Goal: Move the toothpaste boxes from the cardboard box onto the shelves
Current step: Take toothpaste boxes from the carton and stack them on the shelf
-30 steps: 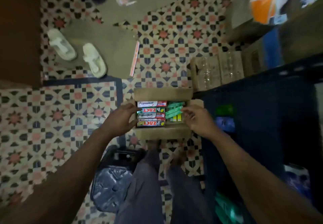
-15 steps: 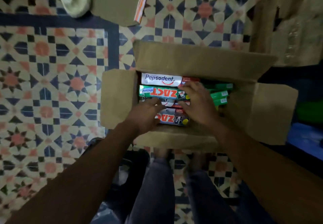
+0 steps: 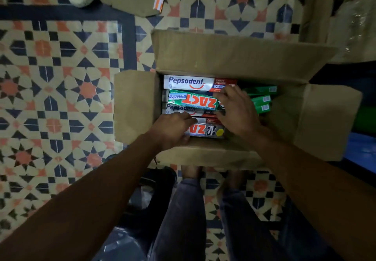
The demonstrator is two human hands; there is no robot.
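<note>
Small shop stockroom, likely: open brown cardboard box of assorted branded toothpaste cartons mid-frame, on patterned star-tile floor.

Dim room, weak light from above. Toothpaste boxes just past the left hand catch the most light and read sharp. Forearms near black. Frame edges bend and smear; right of the right hand is murky shadow.

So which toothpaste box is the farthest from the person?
The white Pepsodent box at the row's far end; the green ZACT box and the others lie nearer.
</note>
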